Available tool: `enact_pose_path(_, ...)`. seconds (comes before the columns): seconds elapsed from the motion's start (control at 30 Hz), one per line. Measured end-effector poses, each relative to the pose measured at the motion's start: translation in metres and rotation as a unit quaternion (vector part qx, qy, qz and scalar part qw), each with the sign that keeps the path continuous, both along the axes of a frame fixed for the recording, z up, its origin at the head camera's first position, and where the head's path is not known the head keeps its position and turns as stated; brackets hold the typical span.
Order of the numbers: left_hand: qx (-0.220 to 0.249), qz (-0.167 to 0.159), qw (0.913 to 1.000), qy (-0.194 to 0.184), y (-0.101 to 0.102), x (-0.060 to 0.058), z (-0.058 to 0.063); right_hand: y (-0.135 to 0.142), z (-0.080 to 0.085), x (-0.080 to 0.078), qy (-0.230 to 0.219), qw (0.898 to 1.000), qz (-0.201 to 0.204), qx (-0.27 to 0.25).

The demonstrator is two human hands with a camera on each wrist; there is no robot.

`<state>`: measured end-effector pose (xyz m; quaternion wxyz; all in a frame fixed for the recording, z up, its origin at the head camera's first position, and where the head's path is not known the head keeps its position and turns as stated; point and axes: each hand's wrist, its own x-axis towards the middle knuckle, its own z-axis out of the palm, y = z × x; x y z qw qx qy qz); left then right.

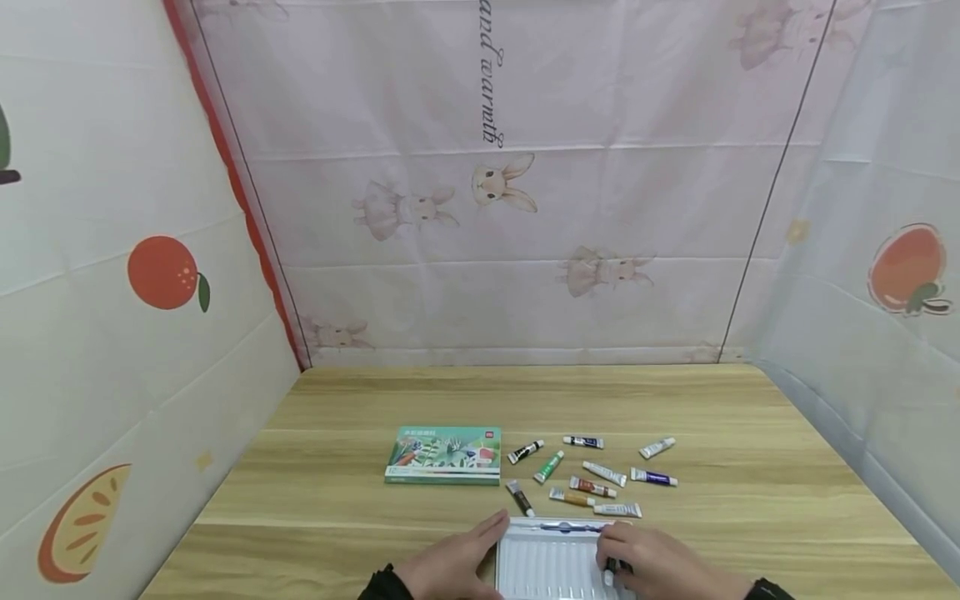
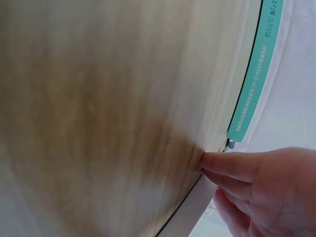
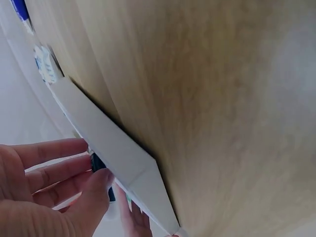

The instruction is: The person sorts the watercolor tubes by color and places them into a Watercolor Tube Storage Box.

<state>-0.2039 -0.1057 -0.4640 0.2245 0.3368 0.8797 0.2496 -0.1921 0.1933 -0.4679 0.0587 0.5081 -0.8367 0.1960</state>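
A white ribbed plastic tray (image 1: 551,568) lies at the table's near edge, with a slim dark blue strip (image 1: 566,527) along its far end. My left hand (image 1: 450,568) rests against the tray's left side, fingers extended along its outer wall (image 2: 190,210). Between thumb and fingers, my right hand (image 1: 656,562) pinches a small dark paint tube (image 3: 98,165) over the tray's right part. Its white cap (image 1: 608,577) points toward me; much of the tube is hidden by the fingers.
Several small paint tubes, among them a green one (image 1: 549,467) and a purple one (image 1: 654,477), lie scattered beyond the tray. A green illustrated box (image 1: 444,457) sits left of them. Printed cloth walls (image 1: 480,312) enclose the wooden table (image 1: 300,500) at the back and sides.
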Motion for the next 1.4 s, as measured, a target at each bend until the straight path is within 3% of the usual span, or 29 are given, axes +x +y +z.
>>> enact_pose_path(0.3,-0.008,0.002,0.9999,0.011,0.000,0.000,0.001,0.008,0.001,0.002,0.002,1.000,0.028,0.000)
enact_pose_path(0.57,0.002,0.018,0.9997,-0.015,0.000,0.002,0.003,0.014,0.003,0.005,-0.079,0.997,0.015,0.000)
enact_pose_path(0.93,-0.022,0.021,0.9995,-0.002,0.002,-0.001,-0.002,0.005,0.007,-0.001,-0.033,0.999,-0.020,0.020)
enact_pose_path(1.03,-0.018,0.017,0.9997,-0.004,0.002,-0.001,-0.002,-0.005,0.014,-0.013,-0.006,0.999,-0.036,0.009)
enact_pose_path(1.13,-0.013,0.011,0.9998,0.004,0.001,0.000,-0.001,-0.020,0.021,-0.036,0.024,0.999,-0.046,0.000)
enact_pose_path(1.4,0.000,-0.036,0.9985,0.041,-0.003,-0.002,-0.001,-0.062,0.021,-0.105,0.005,0.993,-0.102,0.055)
